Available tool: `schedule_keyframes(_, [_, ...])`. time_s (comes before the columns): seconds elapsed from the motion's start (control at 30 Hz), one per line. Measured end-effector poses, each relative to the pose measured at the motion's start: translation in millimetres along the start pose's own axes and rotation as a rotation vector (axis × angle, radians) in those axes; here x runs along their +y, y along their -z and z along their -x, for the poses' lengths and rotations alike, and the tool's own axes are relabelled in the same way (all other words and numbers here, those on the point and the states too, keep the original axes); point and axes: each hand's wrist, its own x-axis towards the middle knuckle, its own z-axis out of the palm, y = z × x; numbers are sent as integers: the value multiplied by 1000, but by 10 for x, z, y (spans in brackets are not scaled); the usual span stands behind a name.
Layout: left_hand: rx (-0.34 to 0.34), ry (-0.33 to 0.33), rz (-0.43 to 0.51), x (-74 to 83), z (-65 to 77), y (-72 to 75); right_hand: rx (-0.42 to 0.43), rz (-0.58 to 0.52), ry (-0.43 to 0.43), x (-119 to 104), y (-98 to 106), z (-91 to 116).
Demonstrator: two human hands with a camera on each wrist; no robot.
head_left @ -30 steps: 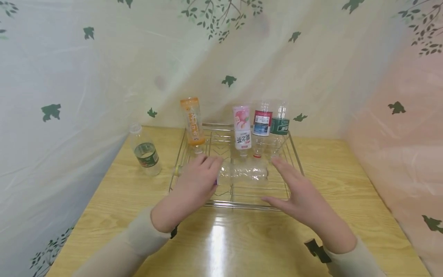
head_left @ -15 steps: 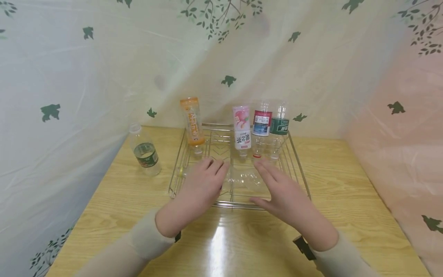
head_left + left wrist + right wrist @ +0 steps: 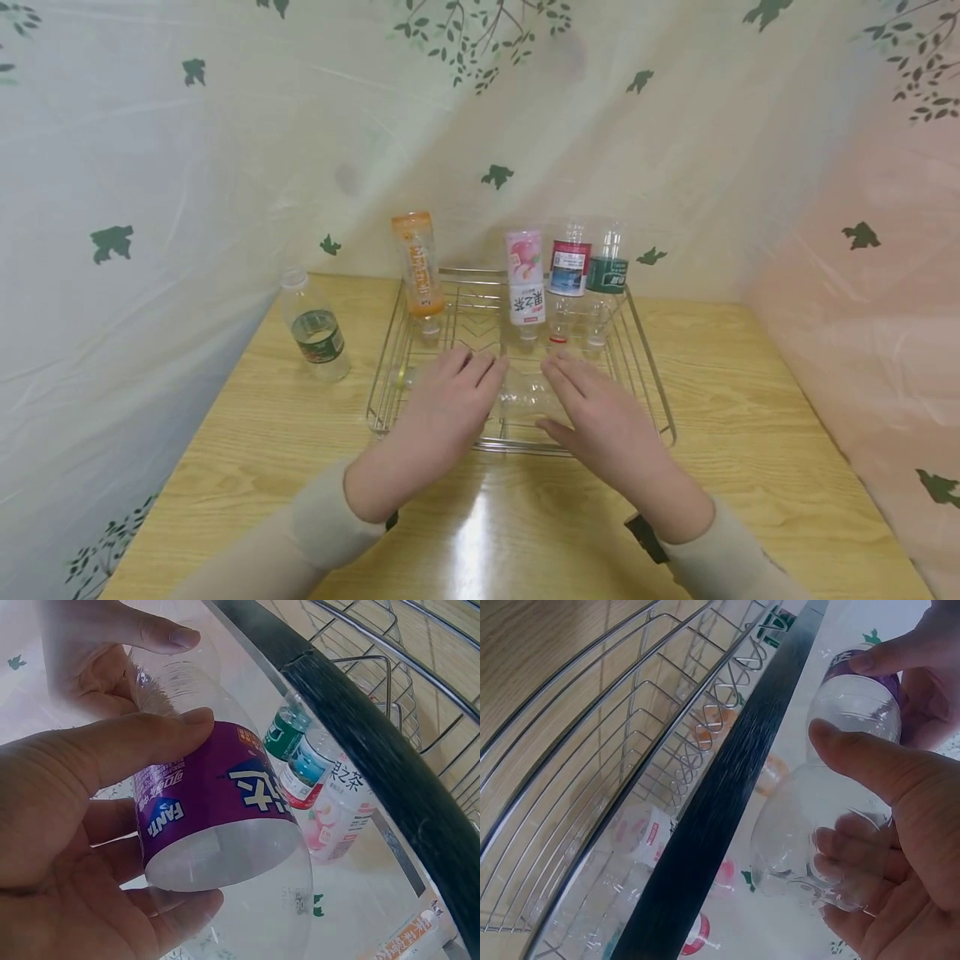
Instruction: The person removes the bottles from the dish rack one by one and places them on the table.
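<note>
A clear plastic bottle (image 3: 521, 398) lies sideways over the wire rack, its cap end to the left. Around its purple Fanta label (image 3: 214, 787) my left hand (image 3: 450, 404) is curled, thumb on one side and fingers on the other. My right hand (image 3: 611, 425) holds the base end, its thumb (image 3: 859, 754) on the near side and its fingers seen through the plastic. Both hands are close together, hiding much of the bottle in the head view.
The wire rack (image 3: 517, 448) holds upside-down bottles along its back: an orange-labelled bottle (image 3: 418, 262), a peach tea bottle (image 3: 526, 279), a red-labelled bottle (image 3: 569, 268) and a green-labelled bottle (image 3: 607, 275). Left of it, another green-labelled bottle (image 3: 317, 335) stands upright on the table (image 3: 712, 375).
My right hand has come left from beside the bottle's base end and taken hold of it. The left hand, with the bottle, has shifted slightly right.
</note>
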Motion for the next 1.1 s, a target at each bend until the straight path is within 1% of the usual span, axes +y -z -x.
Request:
schedule_keyframes(0.17, [-3, 0, 0, 1, 7, 2, 7, -4, -13, -1, -16, 1])
schedule_keyframes(0.27, [-15, 6, 22, -5, 18, 11, 11, -7, -23, 2, -19, 0])
schedule_keyframes(0.47, [-100, 52, 79, -48, 61, 59, 59, -32, -51, 66, -32, 22])
schedule_keyframes(0.53, [-122, 72, 93, -66, 79, 71, 71, -40, -60, 101, -32, 37])
schedule_keyframes(0.63, [-138, 110, 145, -94, 116, 74, 80, -38, -70, 154, -30, 64])
schedule_keyframes(0.7, [-127, 137, 196, -114, 145, 67, 88, -31, -78, 188, -21, 89])
schedule_keyframes(0.8, [-84, 161, 250, -158, 183, 66, 99, -24, -92, 236, -5, 122])
schedule_keyframes(0.87, [-50, 161, 273, -190, 207, 81, 105, -24, -106, 270, 4, 141])
schedule_keyframes(0.93, [-30, 158, 283, -226, 230, 104, 107, -24, -123, 303, 11, 160])
schedule_keyframes(1.03, [-32, 167, 305, -277, 276, 138, 101, -7, -153, 342, 22, 187])
schedule_keyframes(1.1, [-49, 192, 326, -309, 313, 154, 99, 0, -168, 362, 32, 202])
